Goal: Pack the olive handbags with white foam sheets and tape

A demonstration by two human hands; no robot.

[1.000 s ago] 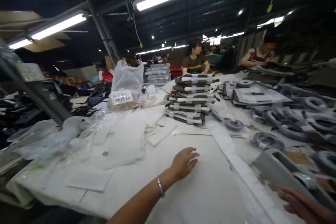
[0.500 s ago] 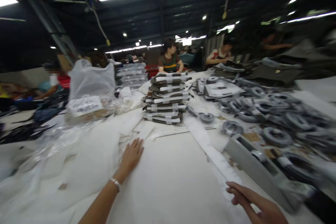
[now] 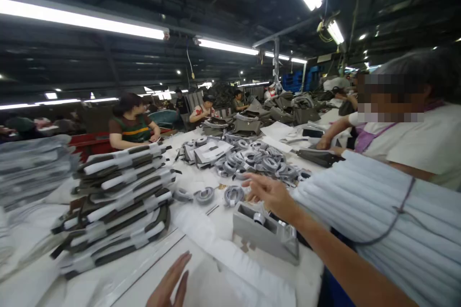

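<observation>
Your right hand [image 3: 272, 194] reaches out over the grey tape dispenser [image 3: 264, 235], fingers spread and holding nothing, its fingertips just short of the coiled grey straps [image 3: 252, 160] heaped beyond the dispenser. Your left hand [image 3: 169, 283] lies flat and empty at the near edge of the white table [image 3: 216, 292], to the left of the dispenser, beside a long white strip [image 3: 230, 261] that runs past the dispenser's near side. Left of the dispenser stands a leaning stack of banded grey-and-white bundles [image 3: 118, 201]; one loose coil [image 3: 233, 195] sits just behind the dispenser. To its right, a bundle of white rolls [image 3: 378, 211] tied with cord fills the table edge, and a co-worker's arm [image 3: 334, 132] rests farther back. The risk, as it looks: with your forearm crossing low over the dispenser, a quick pull back could catch its edge and drag it toward the table's rim; a careless sweep leftward could also nudge the already tilted stack and spill it.
</observation>
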